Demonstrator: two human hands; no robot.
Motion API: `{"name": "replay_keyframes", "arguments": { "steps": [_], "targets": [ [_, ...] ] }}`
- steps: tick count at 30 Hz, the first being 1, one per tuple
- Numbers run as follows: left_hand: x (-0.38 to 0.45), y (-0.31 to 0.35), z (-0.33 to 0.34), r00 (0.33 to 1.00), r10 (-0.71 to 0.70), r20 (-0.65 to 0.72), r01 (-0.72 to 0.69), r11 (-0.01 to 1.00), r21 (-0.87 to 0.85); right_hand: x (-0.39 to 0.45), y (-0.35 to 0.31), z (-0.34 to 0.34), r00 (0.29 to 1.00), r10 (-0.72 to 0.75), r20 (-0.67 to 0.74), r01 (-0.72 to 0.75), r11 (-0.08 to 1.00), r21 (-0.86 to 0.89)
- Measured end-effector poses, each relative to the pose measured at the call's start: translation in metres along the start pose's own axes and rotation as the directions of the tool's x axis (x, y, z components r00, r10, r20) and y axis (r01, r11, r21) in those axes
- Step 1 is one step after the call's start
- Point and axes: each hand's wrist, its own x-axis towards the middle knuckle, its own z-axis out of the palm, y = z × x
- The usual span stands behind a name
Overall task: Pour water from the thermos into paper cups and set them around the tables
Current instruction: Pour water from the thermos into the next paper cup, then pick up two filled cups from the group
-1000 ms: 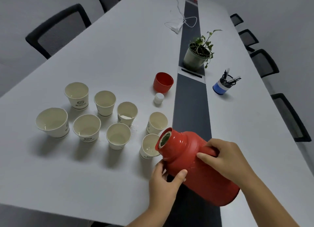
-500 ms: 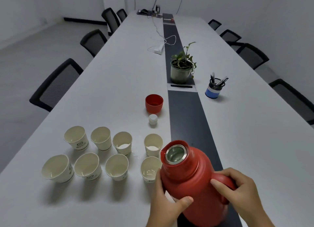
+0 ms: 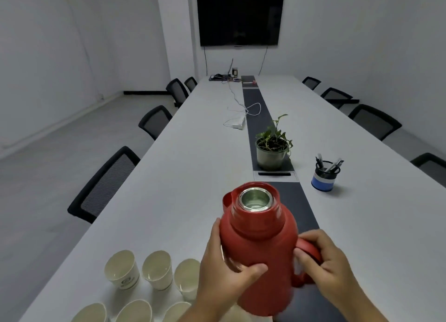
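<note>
Gripping upright red thermos (image 3: 259,249): left hand (image 3: 222,271) wraps body, thumb in front; right hand (image 3: 325,266) fingers curl round handle. Paper cups (image 3: 156,271) left on surface (image 3: 183,177).

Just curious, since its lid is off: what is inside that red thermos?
The round red plastic thermos shows a shiny steel-lined neck at its open mouth. Whether water remains deeper down cannot be seen; the red body hides it.
</note>
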Motion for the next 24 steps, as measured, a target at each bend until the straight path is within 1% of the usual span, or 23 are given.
{"name": "replay_keyframes", "arguments": {
  "steps": [3,7,9,12,18,24],
  "targets": [
    [0.049,-0.008,-0.032,0.999,0.017,-0.032,-0.015,0.997,0.070,0.054,-0.002,0.037,0.990,0.022,0.141,-0.035,0.996,0.085],
    [0.100,-0.027,-0.080,0.999,0.011,-0.031,-0.006,0.990,0.144,0.113,0.000,0.094,0.965,0.063,0.253,-0.114,0.975,0.192],
    [0.115,-0.048,-0.099,1.000,-0.019,-0.018,0.022,0.981,0.191,0.132,0.008,0.122,0.952,0.083,0.293,-0.144,0.971,0.193],
    [0.133,-0.082,-0.120,0.998,-0.060,-0.033,0.065,0.978,0.197,0.146,0.031,0.163,0.929,0.126,0.348,-0.198,0.963,0.181],
    [0.157,-0.137,-0.137,0.990,-0.140,-0.024,0.142,0.958,0.251,0.157,0.086,0.231,0.917,0.172,0.360,-0.235,0.962,0.140],
    [0.166,-0.161,-0.148,0.986,-0.163,-0.037,0.166,0.943,0.290,0.154,0.108,0.263,0.923,0.200,0.328,-0.271,0.945,0.185]
  ]
}}
